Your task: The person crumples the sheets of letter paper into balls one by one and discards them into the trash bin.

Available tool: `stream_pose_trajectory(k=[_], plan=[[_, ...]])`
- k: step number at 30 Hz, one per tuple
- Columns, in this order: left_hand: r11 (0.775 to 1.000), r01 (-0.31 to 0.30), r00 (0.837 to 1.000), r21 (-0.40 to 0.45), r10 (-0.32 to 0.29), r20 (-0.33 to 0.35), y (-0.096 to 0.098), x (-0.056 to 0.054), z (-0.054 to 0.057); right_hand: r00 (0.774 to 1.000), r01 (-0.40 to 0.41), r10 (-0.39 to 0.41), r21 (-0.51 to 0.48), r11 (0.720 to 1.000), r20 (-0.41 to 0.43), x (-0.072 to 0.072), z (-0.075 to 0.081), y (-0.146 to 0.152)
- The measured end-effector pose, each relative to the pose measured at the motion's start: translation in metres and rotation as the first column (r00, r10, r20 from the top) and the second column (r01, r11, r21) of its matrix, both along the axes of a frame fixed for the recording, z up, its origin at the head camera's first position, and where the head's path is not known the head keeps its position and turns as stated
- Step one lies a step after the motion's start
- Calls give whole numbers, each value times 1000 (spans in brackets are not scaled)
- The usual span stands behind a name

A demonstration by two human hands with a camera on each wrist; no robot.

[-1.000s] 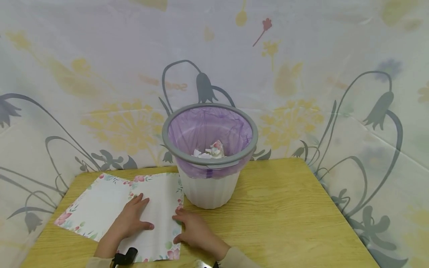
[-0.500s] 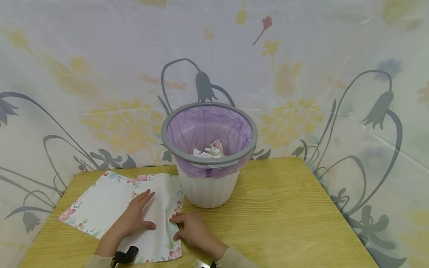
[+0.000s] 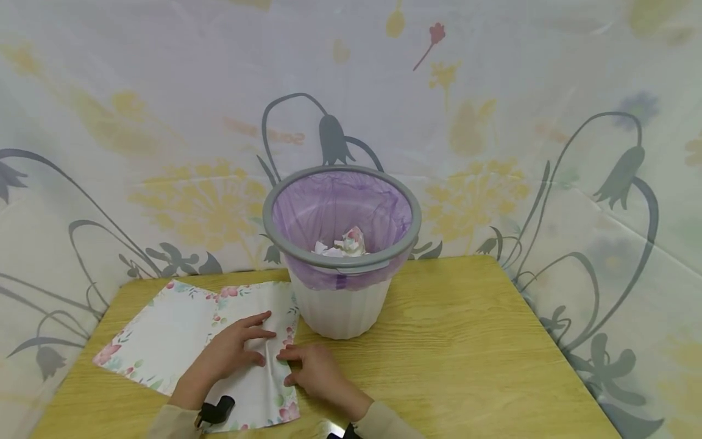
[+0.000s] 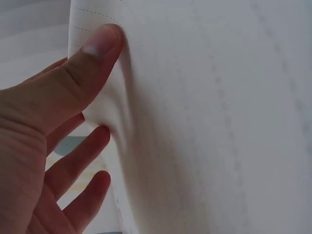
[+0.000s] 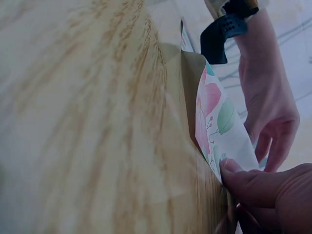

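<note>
In the head view, a white sheet of floral-bordered letter paper (image 3: 249, 402) lies on the table, overlapping a second floral-bordered sheet (image 3: 159, 335) to its left. My left hand (image 3: 233, 347) is over the front sheet, beside a raised crease. The left wrist view shows the thumb on the paper (image 4: 204, 122), which has dotted lines, with the index finger partly hidden behind it. My right hand (image 3: 315, 369) pinches the same sheet's right edge. In the right wrist view, that edge (image 5: 214, 109) curls up from the table, gripped by the right thumb (image 5: 253, 183).
A white bin (image 3: 340, 311) with a grey rim and purple liner (image 3: 307, 210) stands just behind the right hand. Crumpled paper (image 3: 353, 241) lies inside it. The wooden table (image 3: 466, 347) extends right. A flower-printed cloth (image 3: 493, 79) hangs behind.
My left hand has slid right across the front sheet, and its fingers are now closer to the right hand. The right hand stays at the sheet's edge; the bin stays in place.
</note>
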State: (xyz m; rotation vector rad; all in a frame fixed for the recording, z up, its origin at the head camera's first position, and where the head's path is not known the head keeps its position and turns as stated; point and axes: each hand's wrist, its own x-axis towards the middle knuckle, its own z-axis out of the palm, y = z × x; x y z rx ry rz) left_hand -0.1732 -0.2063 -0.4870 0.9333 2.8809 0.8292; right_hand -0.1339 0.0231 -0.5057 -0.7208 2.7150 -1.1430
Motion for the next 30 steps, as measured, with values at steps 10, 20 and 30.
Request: stream_pose_trajectory(k=[10, 20, 30], plan=[[993, -115, 984, -29, 109, -137, 6, -3, -3, 996, -51, 50, -20, 998, -69, 3, -2, -3], [979, -122, 915, 163, 174, -363, 9, 1, 10, 996, -8, 34, -308, 951, 80, 7, 2, -4], [951, -57, 860, 305, 201, -468, 6, 7, 17, 999, 9, -20, -373, 928, -26, 1, 16, -4]])
